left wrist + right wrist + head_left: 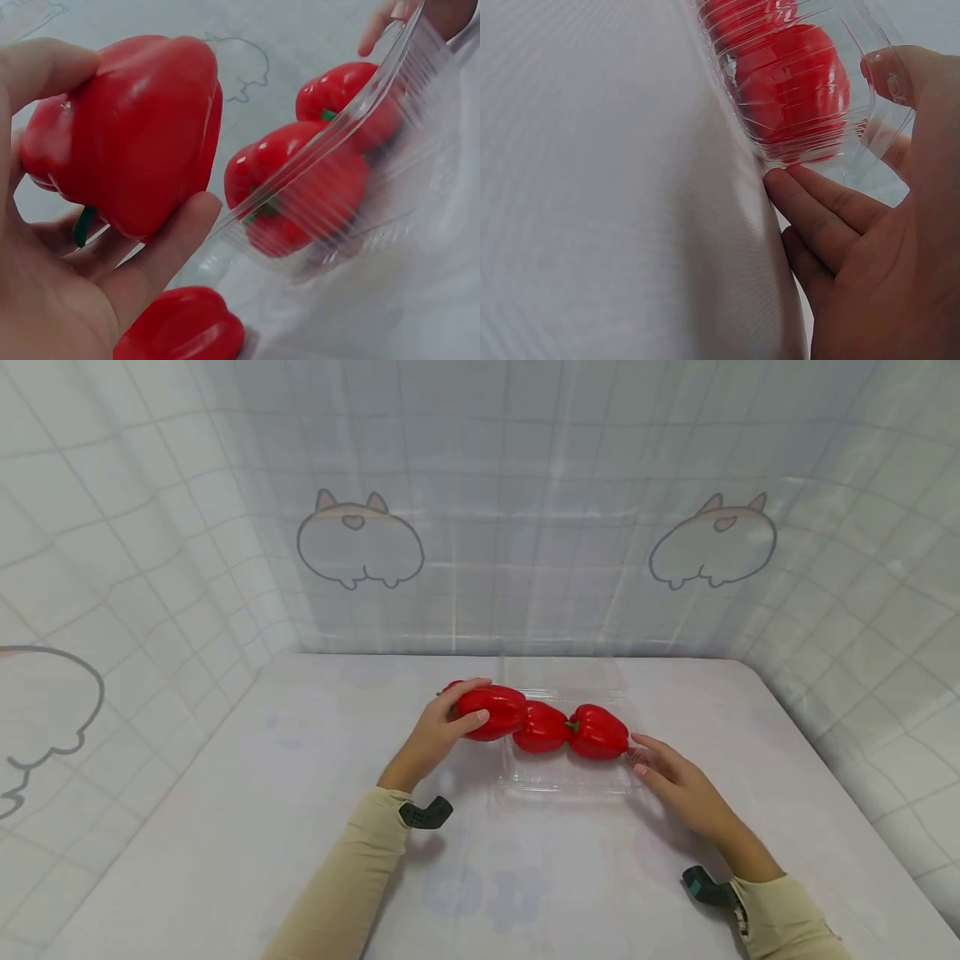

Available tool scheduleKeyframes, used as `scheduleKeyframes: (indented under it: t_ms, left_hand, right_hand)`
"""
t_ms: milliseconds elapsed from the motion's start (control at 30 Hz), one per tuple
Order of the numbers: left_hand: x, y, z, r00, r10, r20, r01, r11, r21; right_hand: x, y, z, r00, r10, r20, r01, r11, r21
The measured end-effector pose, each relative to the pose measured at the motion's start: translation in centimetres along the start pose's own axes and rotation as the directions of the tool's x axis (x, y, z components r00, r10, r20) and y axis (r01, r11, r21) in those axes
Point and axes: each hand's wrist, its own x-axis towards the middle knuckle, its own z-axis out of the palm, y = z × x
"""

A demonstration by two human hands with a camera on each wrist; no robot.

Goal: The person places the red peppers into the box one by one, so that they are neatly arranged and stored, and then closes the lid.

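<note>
My left hand [438, 727] grips a red bell pepper [150, 127] from the left, fingers and thumb round it, its green stem toward the palm. It hangs over the left edge of a clear plastic box [566, 777]. Two more red peppers lie in that box, one at the middle [542, 727] and one on the right [598, 732]. In the left wrist view another pepper [187, 330] sits on the table below the hand. My right hand [682, 789] holds the box's right end, thumb [889, 75] at the rim and fingertips low by the wall.
The box's clear lid [562, 672] lies opened toward the back. Tiled-pattern curtains [525, 527] with cartoon drawings stand behind and at both sides of the white table [300, 860]. Dark wrist devices [426, 813] sit on both sleeves.
</note>
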Motion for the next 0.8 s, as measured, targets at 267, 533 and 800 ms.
scheduleKeyframes:
  t_ms: [267,533,800]
  left_hand:
    - [0.1,0.2,0.7,0.999,0.039,0.025,-0.038,0.999,-0.031]
    - [0.3,-0.2,1.5,0.999,0.032,0.030,-0.028,0.994,-0.108]
    - [0.1,0.4,2.3,1.000,0.016,0.009,-0.016,0.999,-0.048]
  right_hand:
    - [0.2,-0.2,0.0,1.000,-0.002,-0.007,0.002,1.000,-0.012]
    - [0.1,-0.4,-0.1,0.999,-0.045,-0.017,0.045,0.999,-0.009]
    - [0.0,-0.3,-0.1,0.999,-0.035,-0.019,0.035,0.999,-0.004]
